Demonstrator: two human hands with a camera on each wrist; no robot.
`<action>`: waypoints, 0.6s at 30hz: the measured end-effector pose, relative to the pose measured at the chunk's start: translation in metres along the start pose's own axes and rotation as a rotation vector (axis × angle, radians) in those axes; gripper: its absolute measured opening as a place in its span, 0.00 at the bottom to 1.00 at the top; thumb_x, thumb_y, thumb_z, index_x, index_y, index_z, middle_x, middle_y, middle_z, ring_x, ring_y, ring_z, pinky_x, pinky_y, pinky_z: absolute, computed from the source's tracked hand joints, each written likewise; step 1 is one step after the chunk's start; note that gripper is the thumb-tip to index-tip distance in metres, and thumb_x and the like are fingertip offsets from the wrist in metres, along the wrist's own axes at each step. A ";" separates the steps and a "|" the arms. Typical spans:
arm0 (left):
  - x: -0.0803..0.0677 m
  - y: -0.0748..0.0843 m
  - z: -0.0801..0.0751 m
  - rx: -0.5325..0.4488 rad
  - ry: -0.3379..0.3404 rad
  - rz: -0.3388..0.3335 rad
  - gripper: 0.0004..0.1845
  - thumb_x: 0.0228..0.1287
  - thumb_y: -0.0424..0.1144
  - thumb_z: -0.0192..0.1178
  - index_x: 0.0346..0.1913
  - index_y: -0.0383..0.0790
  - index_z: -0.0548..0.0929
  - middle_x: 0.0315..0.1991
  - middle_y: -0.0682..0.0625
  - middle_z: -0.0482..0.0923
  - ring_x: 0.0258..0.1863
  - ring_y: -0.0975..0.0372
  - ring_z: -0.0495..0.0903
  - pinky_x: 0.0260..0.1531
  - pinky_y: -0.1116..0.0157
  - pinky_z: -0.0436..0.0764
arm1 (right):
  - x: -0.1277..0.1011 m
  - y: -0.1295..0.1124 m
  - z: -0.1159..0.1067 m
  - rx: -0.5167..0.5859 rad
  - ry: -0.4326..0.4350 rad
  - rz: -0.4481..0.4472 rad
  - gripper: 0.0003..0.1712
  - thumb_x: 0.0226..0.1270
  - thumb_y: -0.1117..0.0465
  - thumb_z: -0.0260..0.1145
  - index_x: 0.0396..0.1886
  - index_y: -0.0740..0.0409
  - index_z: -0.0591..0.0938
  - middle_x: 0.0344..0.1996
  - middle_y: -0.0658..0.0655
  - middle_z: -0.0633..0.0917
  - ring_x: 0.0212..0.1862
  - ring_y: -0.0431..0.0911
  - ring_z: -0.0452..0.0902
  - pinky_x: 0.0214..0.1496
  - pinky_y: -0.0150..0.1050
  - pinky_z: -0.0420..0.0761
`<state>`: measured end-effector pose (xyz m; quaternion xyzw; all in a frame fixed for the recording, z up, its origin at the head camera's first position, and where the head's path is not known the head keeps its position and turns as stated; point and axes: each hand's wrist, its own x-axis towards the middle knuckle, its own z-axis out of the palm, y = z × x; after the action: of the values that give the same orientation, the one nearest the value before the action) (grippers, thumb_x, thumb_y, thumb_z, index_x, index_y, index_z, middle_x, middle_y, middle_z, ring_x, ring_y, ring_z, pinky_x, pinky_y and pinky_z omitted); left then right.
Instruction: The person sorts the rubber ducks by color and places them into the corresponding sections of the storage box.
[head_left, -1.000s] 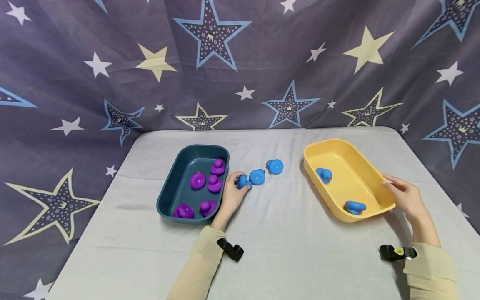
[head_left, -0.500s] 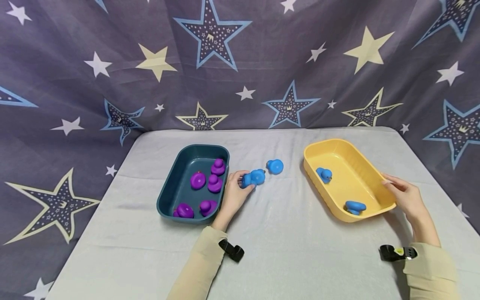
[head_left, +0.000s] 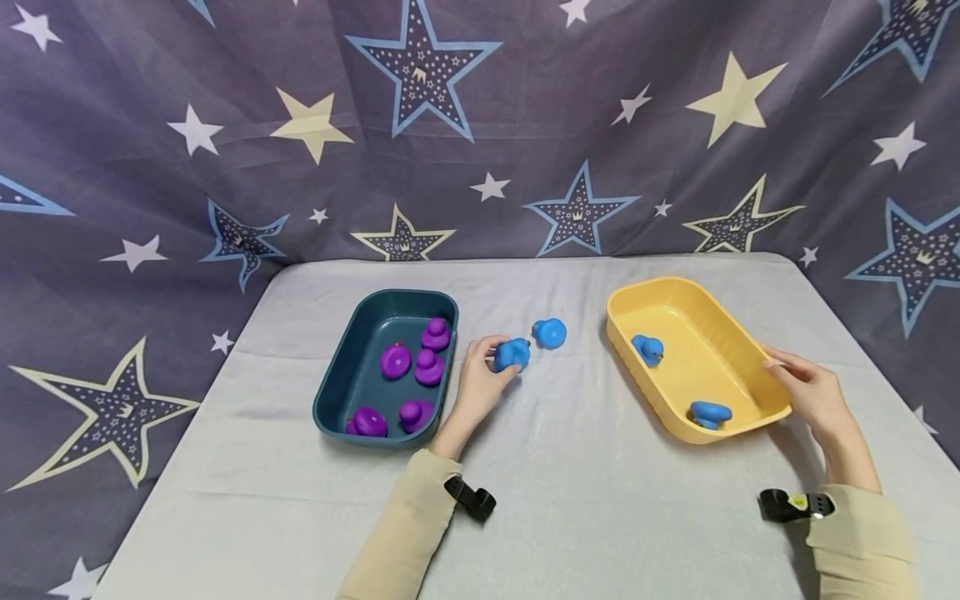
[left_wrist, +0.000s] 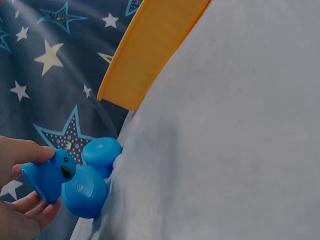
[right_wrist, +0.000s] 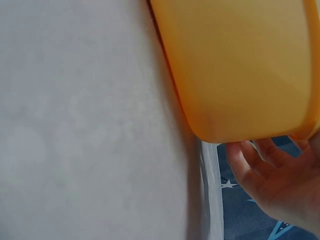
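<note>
Nearest the camera, two beige sleeves come up from the bottom edge, each with a small black wrist device strapped on. On the right, the right hand (head_left: 813,396) rests against the near corner of the yellow tub (head_left: 750,350); the right wrist view shows its fingers (right_wrist: 260,165) lying loosely bent against the tub's outer wall, touching it, though I cannot tell whether they actually clasp the rim. Inside that tub lie two blue ducks, one near the front wall (head_left: 709,413), one further back on the left (head_left: 648,348).

Over to the left now: the left hand (head_left: 480,385) sits on the grey table (head_left: 570,500) just beside the teal tub (head_left: 341,367), and its grip is closed around a blue duck (head_left: 512,355), thumb and fingers pinching it. The left wrist view shows that held duck (left_wrist: 49,176) clearly, little black eye and all, pressed up against further blue toy bodies (left_wrist: 85,192).

Just beyond, another blue duck (head_left: 550,332) stands free on the table, between the two tubs.

The teal tub carries five purple ducks (head_left: 395,361), clustered toward its right side.

Behind everything hangs a dark star-printed curtain (head_left: 480,125).
</note>
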<state>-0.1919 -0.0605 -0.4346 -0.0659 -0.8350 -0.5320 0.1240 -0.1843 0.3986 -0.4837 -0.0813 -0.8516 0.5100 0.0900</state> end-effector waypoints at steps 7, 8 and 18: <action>0.004 0.009 0.009 -0.006 -0.027 0.012 0.20 0.45 0.31 0.66 0.45 0.37 0.77 0.43 0.41 0.71 0.43 0.53 0.72 0.42 0.59 0.74 | 0.000 -0.001 -0.001 -0.010 -0.003 0.007 0.28 0.59 0.46 0.59 0.58 0.51 0.72 0.33 0.22 0.72 0.36 0.20 0.67 0.35 0.14 0.65; 0.004 0.011 0.010 -0.005 -0.031 0.011 0.20 0.45 0.31 0.66 0.45 0.38 0.77 0.43 0.41 0.71 0.43 0.53 0.72 0.42 0.59 0.74 | 0.000 -0.001 -0.001 -0.011 -0.004 0.007 0.28 0.59 0.46 0.59 0.58 0.51 0.72 0.33 0.22 0.72 0.36 0.20 0.67 0.35 0.14 0.65; 0.007 0.020 0.024 -0.006 -0.074 0.030 0.21 0.45 0.31 0.67 0.47 0.38 0.77 0.44 0.42 0.70 0.43 0.54 0.72 0.42 0.62 0.74 | 0.000 -0.001 -0.001 -0.031 -0.010 0.026 0.30 0.58 0.44 0.58 0.59 0.50 0.72 0.35 0.23 0.71 0.38 0.20 0.64 0.36 0.14 0.63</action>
<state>-0.1966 -0.0307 -0.4247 -0.0985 -0.8362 -0.5300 0.1011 -0.1840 0.3991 -0.4819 -0.0911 -0.8587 0.4984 0.0777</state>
